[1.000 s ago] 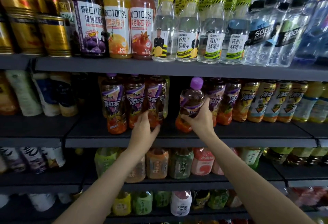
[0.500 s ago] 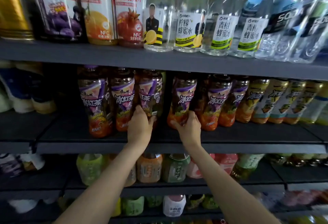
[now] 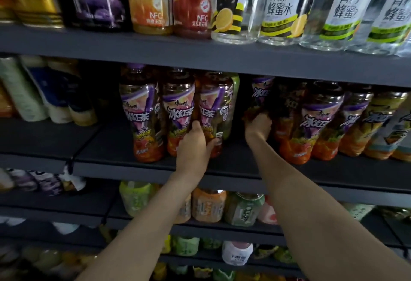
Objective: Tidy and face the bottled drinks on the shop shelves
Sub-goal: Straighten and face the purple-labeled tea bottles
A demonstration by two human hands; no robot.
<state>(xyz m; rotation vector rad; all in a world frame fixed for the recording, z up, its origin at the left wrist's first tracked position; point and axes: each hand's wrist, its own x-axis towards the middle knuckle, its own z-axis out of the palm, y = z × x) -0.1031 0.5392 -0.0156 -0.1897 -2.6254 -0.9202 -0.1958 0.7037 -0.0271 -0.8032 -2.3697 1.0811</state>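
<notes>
Both hands work on the middle shelf [image 3: 142, 165], a dark board whose front lip runs just under the wrists, with a strip of bare board between that lip and the standing bottles. The left hand [image 3: 195, 145] curls round the lower body of an iced tea bottle [image 3: 212, 111], the third of three purple-labelled ones standing upright side by side at the left of the row; thumb to the right of the bottle, fingers round its left side against the second bottle [image 3: 178, 111]. To the right of this trio is a dark, open gap reaching back into the shelf, and in it the right hand [image 3: 258, 125] grips the lower part of another iced tea bottle [image 3: 261, 96] set deeper than the rest, its label partly in shadow. Right of that, more of the same bottles [image 3: 320, 120] stand close together near the front, followed by yellow-labelled ones [image 3: 382, 125]. The underside of the upper shelf [image 3: 200, 53] sits close above the caps, leaving little headroom. On it stand juice bottles [image 3: 151, 2] and clear honey-water bottles [image 3: 280, 9]. Below, a lower shelf [image 3: 222, 228] carries short green and orange bottles [image 3: 209, 205].
</notes>
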